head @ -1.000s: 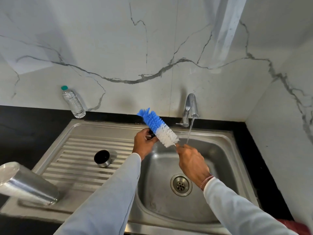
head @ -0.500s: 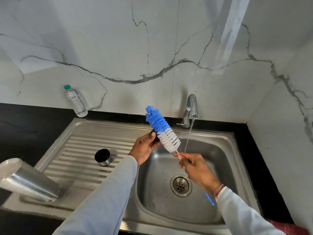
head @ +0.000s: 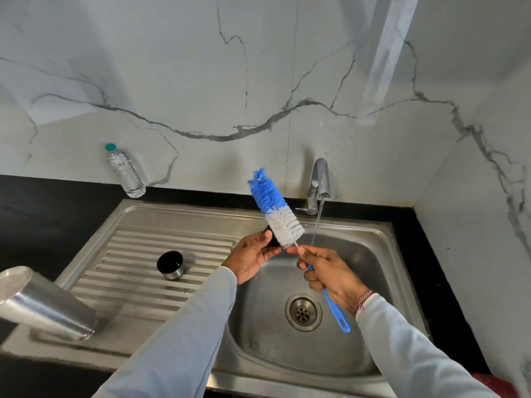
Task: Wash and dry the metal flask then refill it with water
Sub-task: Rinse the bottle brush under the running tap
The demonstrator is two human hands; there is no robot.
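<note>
Metal flask (head: 43, 304): lies on its side at the near left corner of the sink (head: 382, 234), on the drainboard edge, base toward the camera, mouth toward the ribs; held by neither hand. Plain brushed steel, cylindrical, stiff; judged light while empty, slippery when wet, apt to roll; best taken round the mid-body with a full wrap. Right hand (head: 330, 272): over the basin, just above the drain (head: 303, 311); its grip is closed round the blue plastic handle of the bottle brush (head: 275, 209), handle tail hanging out below the palm. Brush head: blue bristles at the tip, white at the base, on a thin wire stem, soft and springy, tilted up and left. Left hand (head: 253, 257): beside the brush base, its grip curled on a small dark object, mostly hidden; what it is cannot be told. Flask cap (head: 170, 265): steel-walled, dark inside, open end up on the ribbed drainboard, left of the basin. Tap (head: 319, 182): chrome, behind the basin, running a thin stream. Plastic water bottle (head: 125, 170): clear, teal cap, on the black counter (head: 43, 214) behind the drainboard, against the marble wall.
</note>
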